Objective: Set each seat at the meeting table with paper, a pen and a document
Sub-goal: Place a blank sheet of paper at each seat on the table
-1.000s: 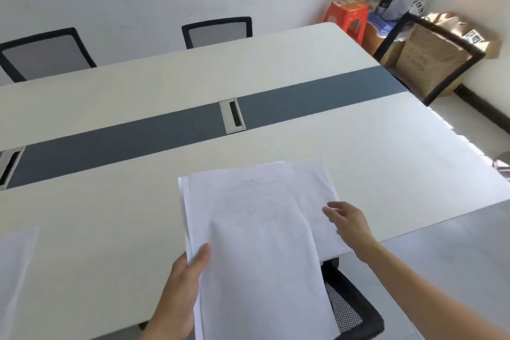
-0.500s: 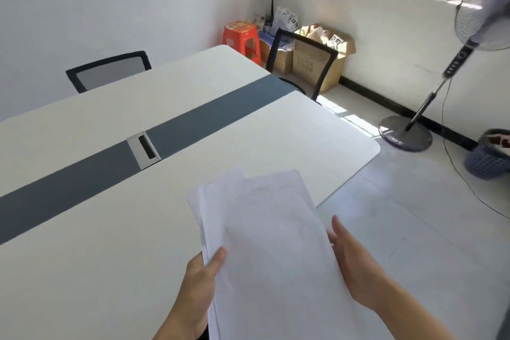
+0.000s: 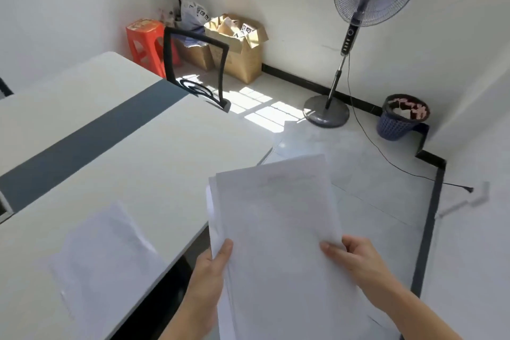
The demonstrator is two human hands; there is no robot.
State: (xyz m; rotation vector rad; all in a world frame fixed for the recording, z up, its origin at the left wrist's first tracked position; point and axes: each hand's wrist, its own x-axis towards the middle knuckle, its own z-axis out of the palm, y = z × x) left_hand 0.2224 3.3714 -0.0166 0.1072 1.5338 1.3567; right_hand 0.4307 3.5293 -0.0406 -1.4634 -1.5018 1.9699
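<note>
I hold a stack of white paper sheets in front of me, off the table's right end and above the floor. My left hand grips the stack's left edge with the thumb on top. My right hand grips its right edge. One white sheet lies flat on the white meeting table near its front edge, to the left of my hands. No pen is in view.
A black mesh chair stands at the table's far right end. Behind it are an orange stool and cardboard boxes. A standing fan and a blue waste basket stand on the tiled floor by the wall.
The view has swung right, past the table's end. A sheet now lies on the table at the left. The stack has moved off the table edge, and my right hand has closed on it.
</note>
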